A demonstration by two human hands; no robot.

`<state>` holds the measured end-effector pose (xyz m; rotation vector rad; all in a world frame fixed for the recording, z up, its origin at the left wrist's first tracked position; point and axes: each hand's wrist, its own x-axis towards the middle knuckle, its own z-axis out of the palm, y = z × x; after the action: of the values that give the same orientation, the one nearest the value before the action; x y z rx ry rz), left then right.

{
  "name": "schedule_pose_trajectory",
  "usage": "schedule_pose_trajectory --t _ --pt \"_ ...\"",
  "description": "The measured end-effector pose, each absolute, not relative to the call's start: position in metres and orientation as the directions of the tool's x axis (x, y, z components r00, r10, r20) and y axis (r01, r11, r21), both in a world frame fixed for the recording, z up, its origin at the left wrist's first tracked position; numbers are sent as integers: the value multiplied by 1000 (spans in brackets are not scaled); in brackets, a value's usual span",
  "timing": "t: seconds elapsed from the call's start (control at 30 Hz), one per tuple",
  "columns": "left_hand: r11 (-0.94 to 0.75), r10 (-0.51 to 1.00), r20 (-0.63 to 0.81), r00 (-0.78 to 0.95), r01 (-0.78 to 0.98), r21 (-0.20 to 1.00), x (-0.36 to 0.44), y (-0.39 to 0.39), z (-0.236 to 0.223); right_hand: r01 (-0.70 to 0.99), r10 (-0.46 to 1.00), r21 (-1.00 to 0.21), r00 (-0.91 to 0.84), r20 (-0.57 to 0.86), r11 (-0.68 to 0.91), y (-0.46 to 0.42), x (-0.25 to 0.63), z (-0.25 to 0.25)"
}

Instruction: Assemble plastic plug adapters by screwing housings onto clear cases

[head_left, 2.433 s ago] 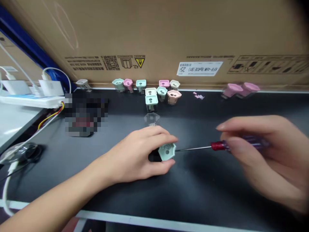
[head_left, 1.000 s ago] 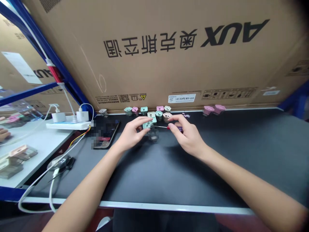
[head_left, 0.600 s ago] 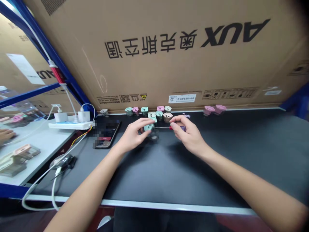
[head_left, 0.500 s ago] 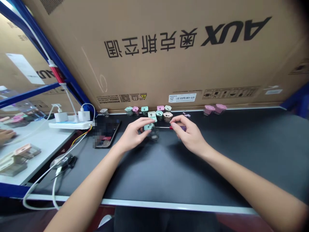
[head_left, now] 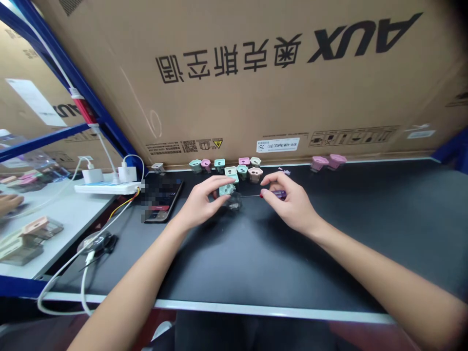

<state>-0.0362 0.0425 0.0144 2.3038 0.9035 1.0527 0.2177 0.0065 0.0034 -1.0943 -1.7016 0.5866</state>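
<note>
at the dark bench (head_left: 256, 258), mint plastic piece (head_left: 226, 189) probably pinched in left hand (head_left: 199, 202), right hand (head_left: 288, 200) gripping thin screwdriver (head_left: 274, 194)

There are two hands, the left hand (head_left: 200, 204) and the right hand (head_left: 290, 202), and one small screwdriver (head_left: 273, 194). On the black surface (head_left: 292, 263) sit five green plastic caps (head_left: 219, 164), four pink caps (head_left: 244, 161), two cream caps (head_left: 255, 161), one peach cap (head_left: 255, 174), one grey cap (head_left: 158, 167) and one clear cap (head_left: 234, 201). There is also one phone (head_left: 161, 214), one power strip (head_left: 106, 188) and two white chargers (head_left: 127, 174).
</note>
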Motion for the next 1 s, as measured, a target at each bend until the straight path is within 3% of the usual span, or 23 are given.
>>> schedule_pose_trajectory --t 0.3,1.0 --pt "-429 860 360 363 131 894 -36 41 11 249 790 -767 15 613 591 0 222 11" --pt "-441 848 382 367 91 893 -32 41 9 285 801 -765 -18 598 577 1 220 6"
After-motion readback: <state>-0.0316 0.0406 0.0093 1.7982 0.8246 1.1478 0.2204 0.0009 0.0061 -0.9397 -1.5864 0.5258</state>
